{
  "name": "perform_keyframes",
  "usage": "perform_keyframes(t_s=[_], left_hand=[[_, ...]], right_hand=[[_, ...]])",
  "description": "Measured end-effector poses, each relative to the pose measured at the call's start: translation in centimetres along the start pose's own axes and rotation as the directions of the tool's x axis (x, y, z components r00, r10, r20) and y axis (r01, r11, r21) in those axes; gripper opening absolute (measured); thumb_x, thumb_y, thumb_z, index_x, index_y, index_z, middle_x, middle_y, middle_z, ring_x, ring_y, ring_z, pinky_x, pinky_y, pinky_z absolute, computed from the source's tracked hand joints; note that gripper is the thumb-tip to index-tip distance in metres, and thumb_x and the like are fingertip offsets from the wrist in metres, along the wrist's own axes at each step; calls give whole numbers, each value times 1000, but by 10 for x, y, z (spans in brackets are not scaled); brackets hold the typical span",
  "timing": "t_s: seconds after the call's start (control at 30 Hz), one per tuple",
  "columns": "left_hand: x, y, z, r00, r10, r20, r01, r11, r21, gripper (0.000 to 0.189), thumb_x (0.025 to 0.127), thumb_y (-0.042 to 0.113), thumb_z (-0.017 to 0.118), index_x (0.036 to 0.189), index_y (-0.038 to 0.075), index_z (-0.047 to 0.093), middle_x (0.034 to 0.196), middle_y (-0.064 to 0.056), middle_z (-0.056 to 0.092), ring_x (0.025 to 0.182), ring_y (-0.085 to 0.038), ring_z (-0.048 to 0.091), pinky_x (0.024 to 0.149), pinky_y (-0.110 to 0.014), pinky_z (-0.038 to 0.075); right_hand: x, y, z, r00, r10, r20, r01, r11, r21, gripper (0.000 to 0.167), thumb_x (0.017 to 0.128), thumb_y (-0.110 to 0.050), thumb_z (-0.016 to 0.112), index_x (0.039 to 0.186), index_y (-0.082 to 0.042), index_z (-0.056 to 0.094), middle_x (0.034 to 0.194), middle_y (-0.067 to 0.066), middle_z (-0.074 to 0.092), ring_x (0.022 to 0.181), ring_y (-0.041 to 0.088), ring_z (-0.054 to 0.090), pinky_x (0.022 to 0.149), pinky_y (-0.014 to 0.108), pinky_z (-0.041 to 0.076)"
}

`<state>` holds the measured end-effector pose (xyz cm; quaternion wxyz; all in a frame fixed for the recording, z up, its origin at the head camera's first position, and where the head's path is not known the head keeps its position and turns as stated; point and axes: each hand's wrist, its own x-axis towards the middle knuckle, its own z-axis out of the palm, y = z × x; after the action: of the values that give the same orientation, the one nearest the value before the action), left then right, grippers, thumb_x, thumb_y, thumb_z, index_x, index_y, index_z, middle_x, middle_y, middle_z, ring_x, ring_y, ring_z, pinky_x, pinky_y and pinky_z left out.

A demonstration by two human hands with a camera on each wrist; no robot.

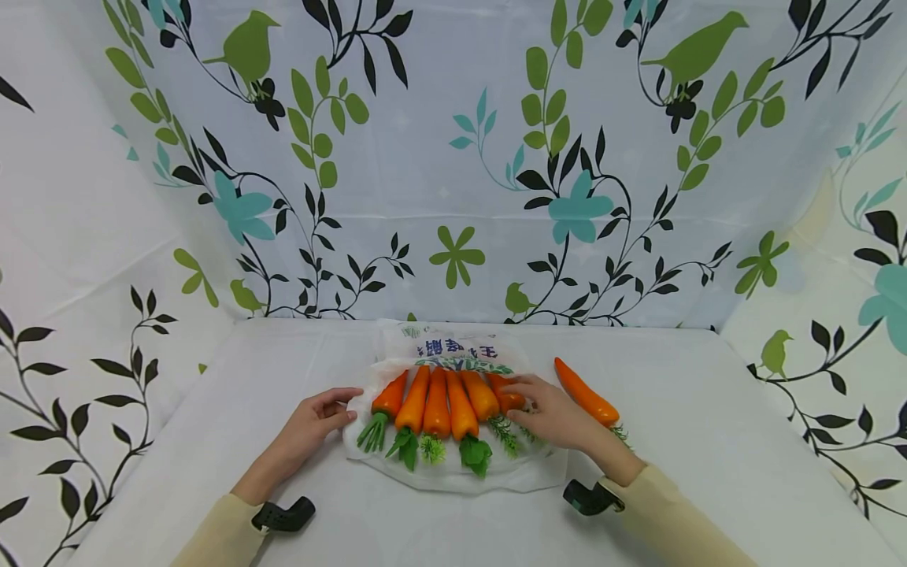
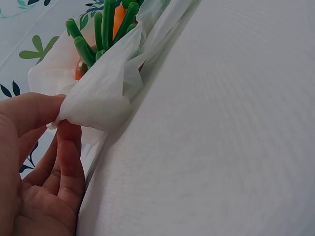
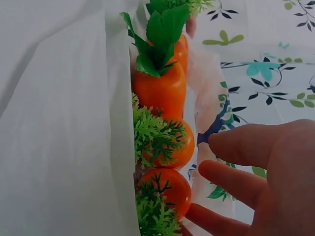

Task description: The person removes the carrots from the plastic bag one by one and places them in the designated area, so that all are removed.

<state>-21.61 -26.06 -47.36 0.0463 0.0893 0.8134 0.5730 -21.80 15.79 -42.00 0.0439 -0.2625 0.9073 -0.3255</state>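
Observation:
Several orange toy carrots (image 1: 437, 405) with green tops lie side by side on a white printed plastic bag (image 1: 460, 480), tops toward me. At the bag's left edge my left hand (image 1: 308, 425) pinches the thin plastic between thumb and fingers, as the left wrist view shows up close. My right hand (image 1: 556, 413) is at the right end of the row, its fingers loosely extended. One fingertip meets the end carrot (image 3: 174, 182) in the right wrist view. In that view the bag's near side rises along the leafy tops.
Another orange carrot (image 1: 584, 394) lies off the bag to the right, partly behind my right forearm. A white cloth (image 1: 298, 362) covers the table. Behind it hangs a curtain (image 1: 425, 157) printed with birds and leaves. Dark wrist cameras (image 1: 283, 516) sit on both wrists.

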Motion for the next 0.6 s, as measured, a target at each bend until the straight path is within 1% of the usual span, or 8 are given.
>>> perform_keyframes(t_s=[0.07,0.13,0.17,0.23,0.33,0.43,0.6], left_hand=[[0,0,0,1000,3,2,-3,1000,-2,41,94,17,70,133,4,61,97,-11,62,85,-17,55,70,-24,43],[-1,0,-1,1000,-2,-3,2,1000,-9,42,94,17,70,132,4,61,97,-10,62,84,-17,55,70,-24,43],[-1,1,-1,1000,-4,-5,3,1000,-13,42,94,17,70,132,4,61,97,-10,63,85,-16,55,70,-24,43],[-1,1,-1,1000,-2,-1,2,1000,-14,42,94,16,70,133,3,61,98,-10,63,85,-16,56,70,-24,43],[-2,1,-1,1000,7,2,-7,1000,-13,43,94,16,70,133,2,61,97,-12,62,84,-16,55,69,-24,42],[-2,1,0,1000,13,2,-13,1000,-15,42,94,16,71,132,2,61,96,-12,62,83,-16,54,68,-24,42],[0,-1,-1,1000,14,-6,-14,1000,-10,41,94,17,70,132,4,62,95,-9,63,83,-16,55,68,-24,42]], right_hand=[[1,1,1,1000,2,12,-2,1000,-6,36,98,-20,63,132,-8,63,140,20,47,104,30,58,90,48,48],[2,2,3,1000,4,21,-4,1000,-6,35,98,-20,64,131,-9,64,134,19,46,94,24,56,83,41,48],[3,2,4,1000,8,23,-8,1000,-11,34,98,-20,64,130,-9,64,131,18,45,88,20,54,79,37,47],[4,3,6,999,25,23,-24,1000,-10,33,96,-20,65,128,-11,65,126,16,44,80,17,50,73,33,44],[5,2,8,999,53,3,-53,999,1,30,93,-19,69,123,-14,67,119,13,45,78,16,48,70,31,43],[6,2,9,997,73,-23,-73,997,10,28,89,-17,72,118,-16,69,113,11,47,80,18,48,69,30,43],[6,3,10,996,77,-48,-76,997,25,28,87,-14,74,115,-16,69,109,9,50,85,20,49,70,32,44]])
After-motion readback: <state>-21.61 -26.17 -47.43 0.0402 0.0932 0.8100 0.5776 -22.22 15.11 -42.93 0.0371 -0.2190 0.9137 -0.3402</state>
